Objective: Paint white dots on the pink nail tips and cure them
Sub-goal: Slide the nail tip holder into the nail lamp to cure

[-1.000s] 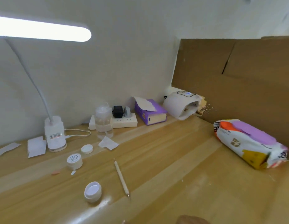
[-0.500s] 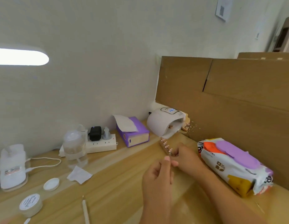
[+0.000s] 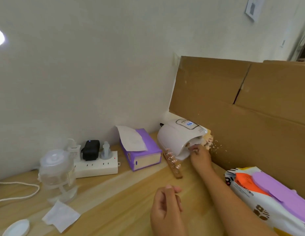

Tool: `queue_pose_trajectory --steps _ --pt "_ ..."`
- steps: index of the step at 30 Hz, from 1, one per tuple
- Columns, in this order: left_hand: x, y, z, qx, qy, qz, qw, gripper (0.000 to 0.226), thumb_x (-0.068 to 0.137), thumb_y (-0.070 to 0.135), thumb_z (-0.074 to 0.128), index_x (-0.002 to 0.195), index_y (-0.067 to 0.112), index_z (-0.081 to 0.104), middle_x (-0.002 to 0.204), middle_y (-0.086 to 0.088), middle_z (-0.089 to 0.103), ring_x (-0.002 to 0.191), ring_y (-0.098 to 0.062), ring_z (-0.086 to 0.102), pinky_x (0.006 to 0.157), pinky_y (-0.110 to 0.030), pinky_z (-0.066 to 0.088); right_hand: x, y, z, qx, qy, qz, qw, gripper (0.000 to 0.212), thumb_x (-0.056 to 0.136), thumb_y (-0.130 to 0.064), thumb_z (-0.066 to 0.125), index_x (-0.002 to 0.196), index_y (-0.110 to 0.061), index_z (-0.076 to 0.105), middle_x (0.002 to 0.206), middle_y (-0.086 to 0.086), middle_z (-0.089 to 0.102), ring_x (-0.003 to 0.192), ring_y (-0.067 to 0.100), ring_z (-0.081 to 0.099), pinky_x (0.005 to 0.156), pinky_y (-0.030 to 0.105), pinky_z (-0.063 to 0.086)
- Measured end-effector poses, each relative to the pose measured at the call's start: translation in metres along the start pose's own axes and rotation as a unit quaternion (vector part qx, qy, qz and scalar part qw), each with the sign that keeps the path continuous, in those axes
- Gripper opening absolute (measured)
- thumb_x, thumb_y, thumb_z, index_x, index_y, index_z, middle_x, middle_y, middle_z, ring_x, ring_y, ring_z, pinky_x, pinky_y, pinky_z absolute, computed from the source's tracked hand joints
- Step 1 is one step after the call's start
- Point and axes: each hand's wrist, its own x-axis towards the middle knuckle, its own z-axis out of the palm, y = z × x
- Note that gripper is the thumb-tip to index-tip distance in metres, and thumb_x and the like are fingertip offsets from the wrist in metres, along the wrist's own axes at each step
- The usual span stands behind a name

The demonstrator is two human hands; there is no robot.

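Observation:
A wooden strip carrying several pink nail tips (image 3: 173, 164) lies on the table, its far end at the left side of the white curing lamp (image 3: 175, 138). The lamp's display is lit blue. My right hand (image 3: 199, 156) reaches out to the lamp's mouth, its bent fingertips touching the lower front edge; whether they grip anything is hidden. The strip sits just left of that hand, apart from it. My left hand (image 3: 165, 206) hovers near the bottom of the view, fingers loosely curled with thumb against forefinger, and nothing shows in it.
A purple tissue box (image 3: 141, 150) stands left of the lamp, then a power strip (image 3: 97, 166) with plugs and a clear bottle (image 3: 57, 174). A wet-wipe pack (image 3: 267, 198) lies at the right against the cardboard wall (image 3: 250, 108). A paper square (image 3: 61, 215) and a white lid (image 3: 17, 227) lie front left.
Both hands came into view. My right hand carried the nail strip toward the lamp; the strip now lies on the table beside it. The view swung to the right.

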Motion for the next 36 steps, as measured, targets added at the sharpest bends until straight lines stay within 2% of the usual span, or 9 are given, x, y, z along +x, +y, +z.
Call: queue_pose_trajectory --steps 2,5,9,11,15,20,22,29,36 --pt "0.002 0.000 0.002 -0.006 -0.008 -0.011 1.000 0.042 0.095 0.005 0.051 0.053 0.003 0.060 0.035 -0.001 0.036 0.031 -0.006 0.030 0.034 -0.014 0.022 0.015 -0.001 0.010 -0.058 -0.022 -0.007 0.998 0.024 0.091 0.001 0.043 0.103 -0.006 0.062 0.113 0.015 0.061 0.101 0.029 0.054 0.081 0.035 0.045" --pt "0.006 0.003 0.005 -0.020 -0.007 -0.018 1.000 0.042 0.094 -0.001 0.049 0.053 -0.002 0.057 0.033 -0.002 0.035 0.028 -0.005 0.029 0.033 -0.012 0.021 0.022 -0.005 0.014 -0.102 -0.045 -0.007 0.994 0.015 0.089 -0.014 0.040 0.086 -0.017 0.054 0.112 0.012 0.057 0.105 0.028 0.051 0.078 0.031 0.033" --pt "0.008 0.004 0.003 -0.020 -0.023 -0.023 0.999 0.042 0.094 -0.003 0.049 0.052 -0.001 0.058 0.034 -0.003 0.036 0.029 -0.005 0.029 0.033 -0.011 0.021 0.019 -0.003 0.011 -0.154 -0.047 -0.033 0.986 0.045 0.097 -0.008 0.023 0.120 0.000 0.061 0.132 0.019 0.053 0.128 0.028 0.044 0.096 0.022 0.028" --pt "0.007 0.003 0.002 -0.019 -0.038 -0.029 0.999 0.040 0.093 -0.002 0.050 0.054 0.000 0.060 0.036 -0.002 0.038 0.031 -0.005 0.030 0.035 -0.013 0.022 0.011 -0.001 0.007 -0.137 -0.046 -0.032 0.989 0.036 0.098 0.001 0.035 0.122 0.002 0.062 0.132 0.021 0.054 0.130 0.031 0.044 0.098 0.012 0.030" --pt "0.003 0.006 0.001 -0.021 -0.047 -0.041 0.998 0.036 0.093 -0.003 0.051 0.059 0.001 0.061 0.040 0.002 0.042 0.036 -0.004 0.034 0.040 -0.016 0.025 -0.019 0.011 -0.008 -0.222 -0.001 -0.017 0.975 0.035 0.091 -0.012 0.052 0.120 -0.022 0.069 0.137 0.013 0.050 0.125 0.035 0.044 0.104 0.033 0.037" --pt "-0.003 0.009 0.001 -0.026 -0.046 -0.049 0.997 0.035 0.095 -0.002 0.049 0.062 0.004 0.060 0.042 0.005 0.043 0.038 -0.003 0.035 0.042 -0.017 0.026 -0.042 0.018 -0.012 -0.280 0.005 -0.021 0.960 0.033 0.096 -0.030 0.051 0.126 -0.036 0.062 0.131 0.009 0.047 0.122 0.031 0.044 0.103 0.032 0.031" --pt "-0.004 0.009 0.000 -0.019 -0.048 -0.049 0.997 0.034 0.096 0.003 0.050 0.063 0.005 0.060 0.043 0.005 0.042 0.040 -0.004 0.033 0.046 -0.024 0.025 -0.045 0.017 -0.012 -0.264 -0.027 -0.042 0.963 0.037 0.094 -0.026 0.049 0.127 -0.041 0.060 0.133 0.008 0.046 0.124 0.031 0.041 0.105 0.034 0.030" --pt "-0.004 0.008 0.001 -0.010 -0.047 -0.048 0.998 0.037 0.096 0.009 0.052 0.061 0.011 0.061 0.044 0.006 0.041 0.040 -0.006 0.032 0.048 -0.028 0.023 -0.044 0.015 -0.011 -0.264 -0.039 -0.077 0.961 0.040 0.096 -0.022 0.046 0.132 -0.036 0.054 0.143 -0.001 0.044 0.129 0.026 0.035 0.104 0.034 0.026" --pt "-0.006 0.010 0.002 -0.008 -0.055 -0.054 0.997 0.036 0.097 0.010 0.052 0.061 0.012 0.061 0.045 0.007 0.039 0.039 -0.005 0.028 0.040 -0.015 0.024 -0.028 0.015 -0.006 -0.319 -0.037 -0.062 0.945 0.043 0.101 -0.030 0.039 0.144 -0.026 0.042 0.144 0.005 0.038 0.129 0.028 0.032 0.103 0.037 0.027"
